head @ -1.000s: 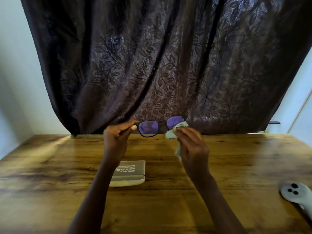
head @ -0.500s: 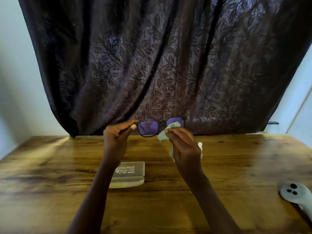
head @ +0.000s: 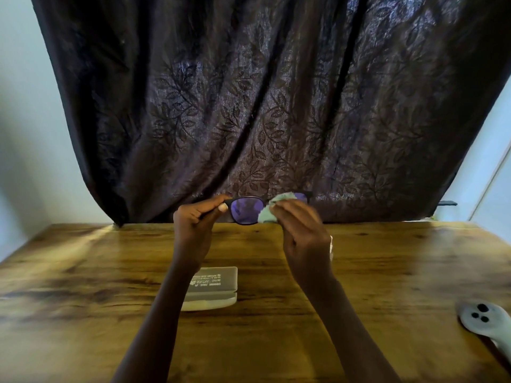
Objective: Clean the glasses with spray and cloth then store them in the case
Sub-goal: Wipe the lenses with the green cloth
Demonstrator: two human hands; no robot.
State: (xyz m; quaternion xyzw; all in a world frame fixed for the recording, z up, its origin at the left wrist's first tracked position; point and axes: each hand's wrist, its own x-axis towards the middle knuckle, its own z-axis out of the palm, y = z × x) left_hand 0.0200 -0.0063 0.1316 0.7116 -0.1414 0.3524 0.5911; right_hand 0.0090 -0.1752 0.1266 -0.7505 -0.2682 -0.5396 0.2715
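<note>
The wooden surface (head: pixel 249 341) spreads before me, brown and glossy, its grain running from 9 to 3 o'clock, with dark streaks toward 9 o'clock and a pale sheen near the 10 o'clock corner. Just off its middle, toward 9 o'clock, the glasses case (head: pixel 218 283) lies flat. It has a grey top with white print that reads upside down to me, and a cream edge along its 6 o'clock side. Well apart, at the 4 o'clock edge, rests a white controller (head: pixel 481 319) with three dark buttons, its handle trailing toward 5 o'clock.
</note>
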